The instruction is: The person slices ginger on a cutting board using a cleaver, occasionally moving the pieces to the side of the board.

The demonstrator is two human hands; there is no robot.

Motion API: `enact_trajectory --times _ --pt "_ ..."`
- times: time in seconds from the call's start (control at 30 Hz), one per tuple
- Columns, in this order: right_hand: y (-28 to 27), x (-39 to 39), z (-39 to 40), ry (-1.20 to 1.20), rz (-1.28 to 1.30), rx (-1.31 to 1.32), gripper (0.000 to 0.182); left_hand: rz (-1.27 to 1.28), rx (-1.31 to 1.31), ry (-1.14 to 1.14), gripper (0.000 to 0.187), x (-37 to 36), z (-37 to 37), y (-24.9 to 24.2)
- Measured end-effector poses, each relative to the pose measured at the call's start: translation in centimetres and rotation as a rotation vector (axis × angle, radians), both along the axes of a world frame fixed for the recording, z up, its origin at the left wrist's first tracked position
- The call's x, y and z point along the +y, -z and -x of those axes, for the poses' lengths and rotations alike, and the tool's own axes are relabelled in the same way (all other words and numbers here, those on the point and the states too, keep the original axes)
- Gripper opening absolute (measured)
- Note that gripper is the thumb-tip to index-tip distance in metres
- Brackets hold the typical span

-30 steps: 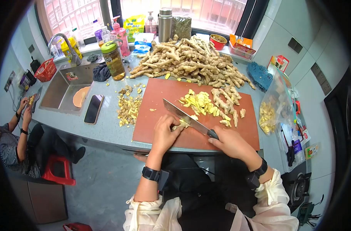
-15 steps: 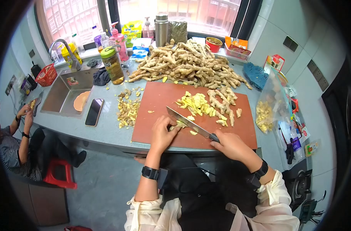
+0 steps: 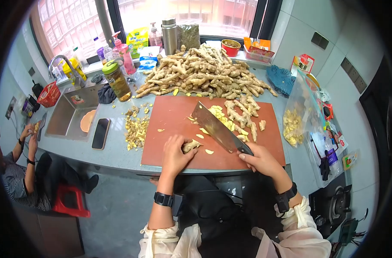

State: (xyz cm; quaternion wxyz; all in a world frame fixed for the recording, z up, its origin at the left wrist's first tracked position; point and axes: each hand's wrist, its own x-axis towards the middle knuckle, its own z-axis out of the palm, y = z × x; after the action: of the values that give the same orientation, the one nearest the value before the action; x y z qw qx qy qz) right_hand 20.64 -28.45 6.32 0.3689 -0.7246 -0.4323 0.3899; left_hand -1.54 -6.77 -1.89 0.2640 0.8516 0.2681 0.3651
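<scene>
- Head view: left hand (image 3: 175,155) is curling its fingers around a ginger piece (image 3: 190,145) on the cutting board (image 3: 170,129)
- right hand (image 3: 260,160) is gripping the cleaver (image 3: 216,127) tight, blade lying tilted over sliced ginger (image 3: 224,119)

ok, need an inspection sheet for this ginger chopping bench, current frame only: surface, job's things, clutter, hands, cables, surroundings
Surface: grey counter carrying a red-brown cutting board.
Job's things: cleaver, blade lifted and tilted; ginger piece on the board; cut slices; raw ginger pile.
Clutter: ginger trimmings, phone, green-lidded jar, thermos, bag of cut ginger.
Hands: left hand on the ginger piece; right hand grips the cleaver handle.
Cables: nothing seen.
Surroundings: sink, window behind, seated person at left.
</scene>
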Motion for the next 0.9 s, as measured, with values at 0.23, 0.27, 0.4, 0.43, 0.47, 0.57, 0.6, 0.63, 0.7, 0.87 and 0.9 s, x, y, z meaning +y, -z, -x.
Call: enact_trajectory --times 0.23,0.27,0.4,0.43,0.47,0.57,0.6,0.63,0.7,0.87,0.9 --pt "-1.1 -0.5 0.4 -0.033 0.096 0.010 0.024 0.431 -0.542 -0.246 0.025 0.6 0.5 2.0" --pt "-1.4 -0.3 0.5 -0.109 0.089 -0.074 0.026 0.466 -0.614 -0.279 0.025 0.6 0.6 2.1" --pt "-1.1 0.5 0.0 -0.345 0.035 -0.267 0.024 0.481 -0.822 -0.361 0.027 1.0 0.5 2.5" --pt "-1.1 0.8 -0.2 -0.344 0.032 -0.264 0.024 0.470 -0.826 -0.369 0.027 1.1 0.6 2.5" --pt "-1.2 1.2 -0.6 -0.351 0.038 -0.257 0.024 0.458 -0.831 -0.377 0.028 1.2 0.7 2.5" --pt "-1.2 2.6 -1.9 -0.287 0.054 -0.225 0.022 0.460 -0.811 -0.358 0.028 1.2 0.6 2.4" --pt "-1.2 2.9 -2.1 -0.217 0.065 -0.201 0.021 0.457 -0.790 -0.349 0.027 1.2 0.7 2.5" --pt "-1.4 3.1 -2.0 -0.160 0.034 -0.263 0.029 0.456 -0.789 -0.347 0.027 1.2 0.8 2.5" --pt "-0.8 3.1 -2.0 -0.077 0.046 -0.269 0.030 0.506 -0.656 -0.256 0.025 1.1 1.0 2.6" --pt "1.4 1.9 -1.1 0.018 -0.231 -0.425 0.029 0.450 -0.369 -0.163 0.021 0.7 0.3 1.6" --pt "2.0 1.7 -1.1 0.010 -0.311 -0.549 0.029 0.304 -0.231 -0.166 0.021 0.4 0.2 0.8"
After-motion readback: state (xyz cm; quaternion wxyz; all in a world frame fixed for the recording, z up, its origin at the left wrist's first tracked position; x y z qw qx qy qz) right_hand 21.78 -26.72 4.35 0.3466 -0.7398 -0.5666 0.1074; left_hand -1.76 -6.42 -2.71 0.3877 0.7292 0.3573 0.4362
